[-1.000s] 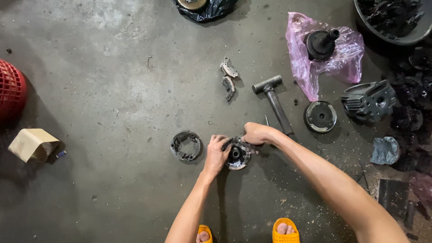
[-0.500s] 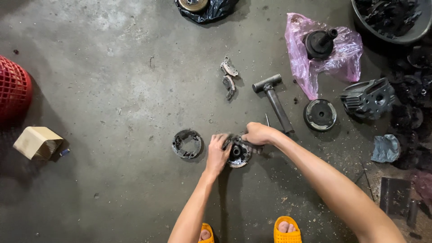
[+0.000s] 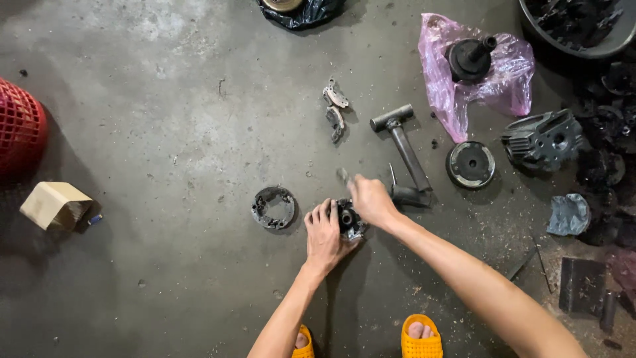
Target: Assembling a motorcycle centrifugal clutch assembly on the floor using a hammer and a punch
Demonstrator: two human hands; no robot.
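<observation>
Concrete floor [image 3: 152,119] below, both hands [image 3: 324,233] clamped together around a round dark metal part [image 3: 347,219], forearms outstretched.

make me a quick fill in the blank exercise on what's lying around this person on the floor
1. The left hand steadies a small dark metal part on the ____ floor.
2. The hammer lies to the ____ of the pink plastic bag.
3. The sandals on the person's feet are ____.
4. The basket at the left edge is ____.

Missing words: concrete; left; orange; red
</observation>
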